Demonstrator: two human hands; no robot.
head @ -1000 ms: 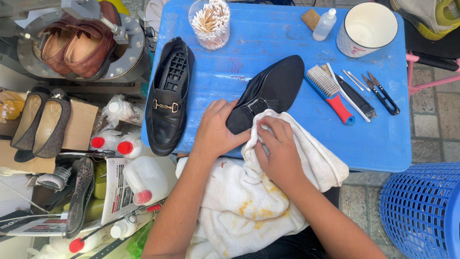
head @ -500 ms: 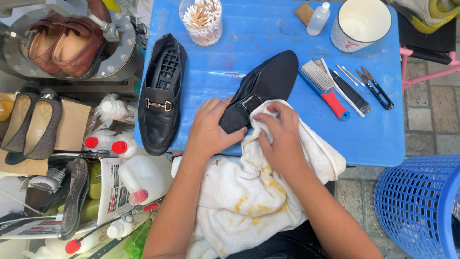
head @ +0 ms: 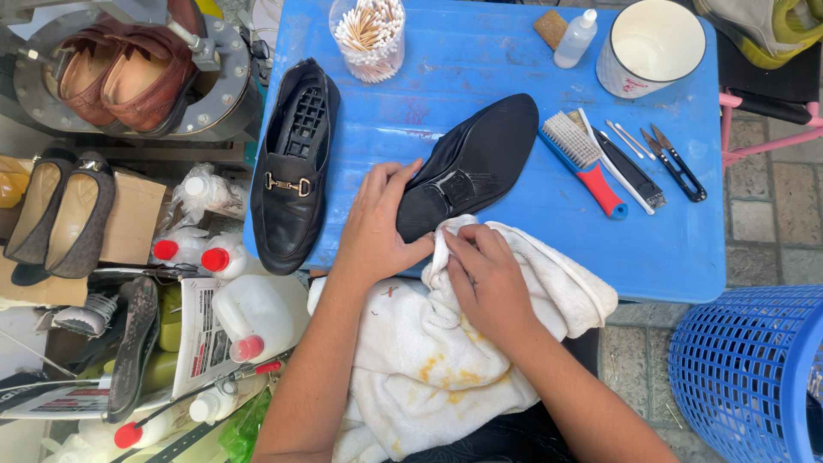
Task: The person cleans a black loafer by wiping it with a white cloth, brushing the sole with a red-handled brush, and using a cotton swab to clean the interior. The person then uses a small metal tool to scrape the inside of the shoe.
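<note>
From the head camera we look straight down on a blue plastic table [head: 514, 51]. At its far edge stand a clear cup of cotton swabs [head: 370, 36], a small white squeeze bottle [head: 574, 39] and a white bucket [head: 650, 45]. To the right of our work lie a brush with a red handle [head: 587, 163], a flat dark tool [head: 633, 173] beside it, and a pair of small black snips [head: 679, 163]. On the left side of the table a black loafer with a metal bit [head: 291, 171] lies with another shoe resting sole-up on it. None of these crosses our hands.

The black shoe [head: 480, 159] we are working on lies sole-up near the front edge, its toe pointing away and to the right. Our left hand [head: 377, 227] is curled around the heel end, thumb and fingers closed on it. Our right hand [head: 489, 279] sits just beside the heel, bunched tight on a white cloth [head: 429, 360] and pressing a fold of it against the heel. The cloth, stained yellow in places, spreads over our lap.

The table stands outdoors on paving stones [head: 776, 197]. To the left are brown shoes [head: 120, 73] on a metal machine, flat shoes [head: 56, 214] on a cardboard box, and white bottles with red caps [head: 231, 300]. A blue mesh basket [head: 746, 369] stands at the lower right.
</note>
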